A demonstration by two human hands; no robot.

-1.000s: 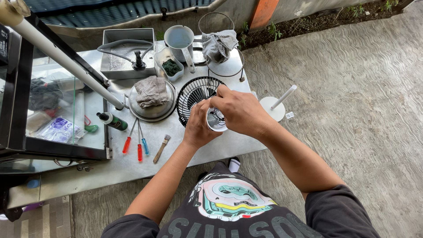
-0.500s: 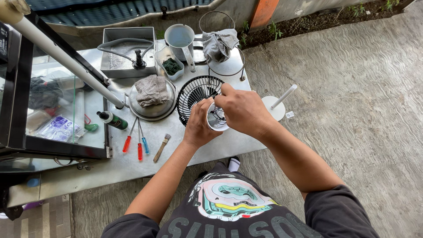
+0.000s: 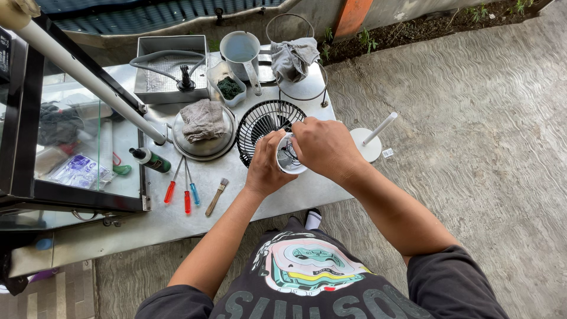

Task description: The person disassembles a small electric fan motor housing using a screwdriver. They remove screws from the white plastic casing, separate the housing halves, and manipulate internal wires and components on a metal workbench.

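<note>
Outdoor metal desk (image 3: 248, 195) on concrete: left hand (image 3: 266, 168) cups a small round white part (image 3: 289, 158) near the black fan grille (image 3: 263, 121); right hand (image 3: 322, 145) pinches inside it, perhaps wiping; best kept steady

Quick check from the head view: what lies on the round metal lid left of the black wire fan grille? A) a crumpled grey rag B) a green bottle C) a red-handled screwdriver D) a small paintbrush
A: a crumpled grey rag sits on the round metal lid, beside the black wire fan grille; the tools lie on the table below it.
</note>
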